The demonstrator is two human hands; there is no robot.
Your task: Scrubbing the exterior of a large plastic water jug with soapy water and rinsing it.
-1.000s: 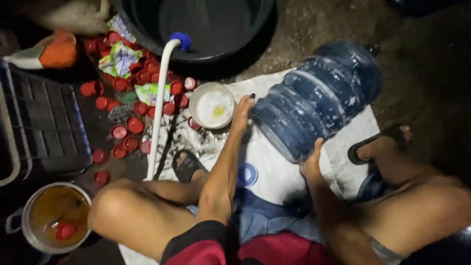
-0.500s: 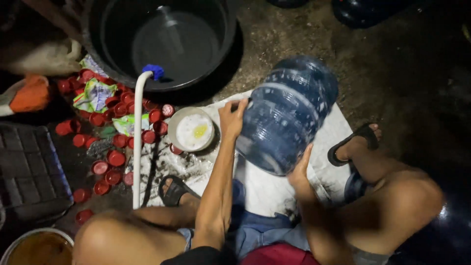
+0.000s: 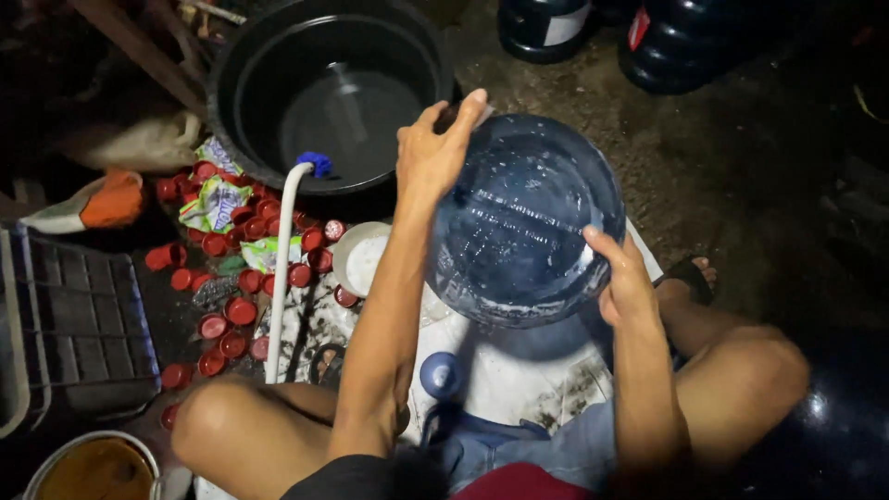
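Tipped up since lying sideways, our blue water jug [image 3: 526,220] now stands base-up; left hand [image 3: 433,148] and right hand [image 3: 622,278] clasp its sides, probably draining toward the black tub [image 3: 231,83].

Bare-armed person, bare legs, dark sandals.
Left hand [image 3: 433,153] and right hand [image 3: 622,280] ungloved, forearms sleeveless; red shorts [image 3: 519,481] with dark waistband at frame bottom; knees bare; dark strap sandal [image 3: 687,274] on right foot.

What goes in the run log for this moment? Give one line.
left hand: grips top rim of blue water jug | right hand: holds jug's lower side | jug: raised, tipped toward black tub | red caps: scattered left
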